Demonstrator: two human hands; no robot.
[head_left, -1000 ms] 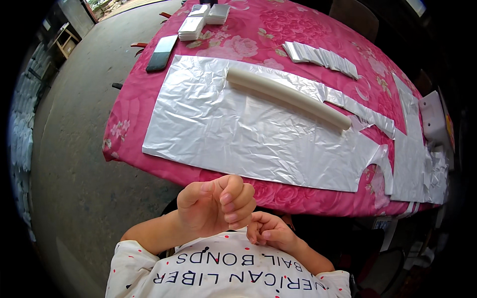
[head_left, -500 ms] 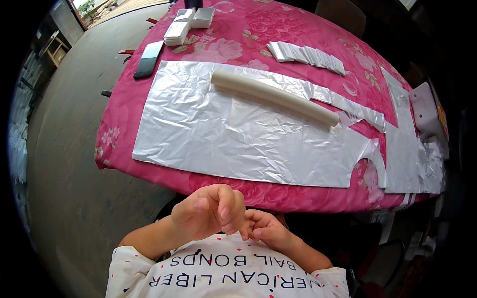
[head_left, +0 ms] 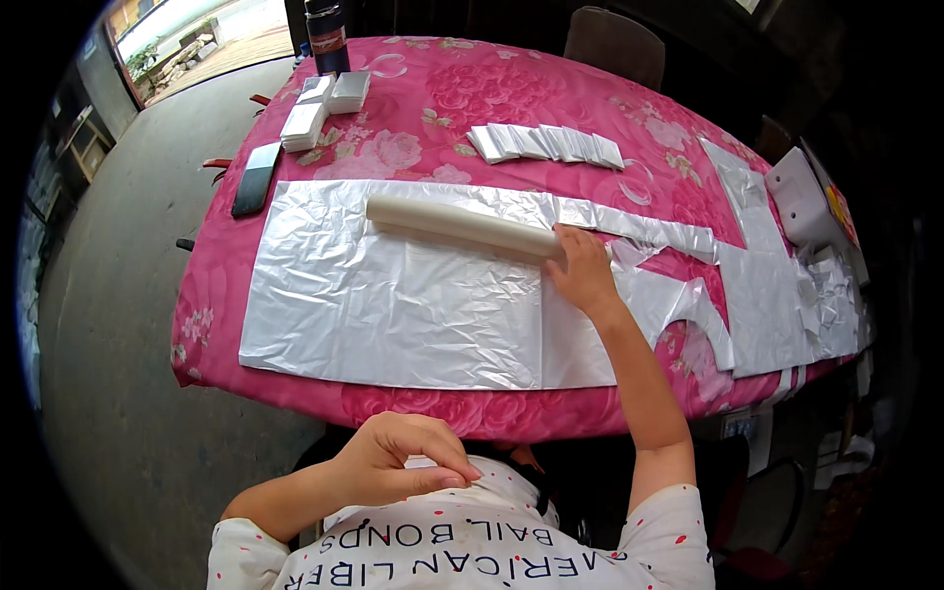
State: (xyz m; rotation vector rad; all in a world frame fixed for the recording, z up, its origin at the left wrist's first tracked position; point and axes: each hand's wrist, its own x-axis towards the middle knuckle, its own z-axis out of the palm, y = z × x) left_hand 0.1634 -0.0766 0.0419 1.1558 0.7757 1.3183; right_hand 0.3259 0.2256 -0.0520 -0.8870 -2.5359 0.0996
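Observation:
My right hand (head_left: 584, 270) reaches out over the table and is closed round the right end of a long pale roller tube (head_left: 462, 224). The tube lies slantwise on a silvery-white plastic bag (head_left: 393, 305), which is spread flat, creased, and has a cut-out at its right end. Close to my chest, short of the table edge, my left hand (head_left: 418, 454) is bent, its thumb and fingertips together in a pinch. I see nothing between them.
The pink floral tablecloth (head_left: 482, 88) also carries a phone (head_left: 256, 180), stacked white packets (head_left: 305, 123), a fanned row of folded plastic (head_left: 546, 144) and a dark bottle (head_left: 326, 37). More plastic bags (head_left: 767, 305) and a white box (head_left: 801, 197) lie right. A chair (head_left: 615, 44) stands behind.
My right hand has left my left hand near my chest, stretched forward and taken hold of the tube's right end. My left hand has lowered slightly. The view has shifted.

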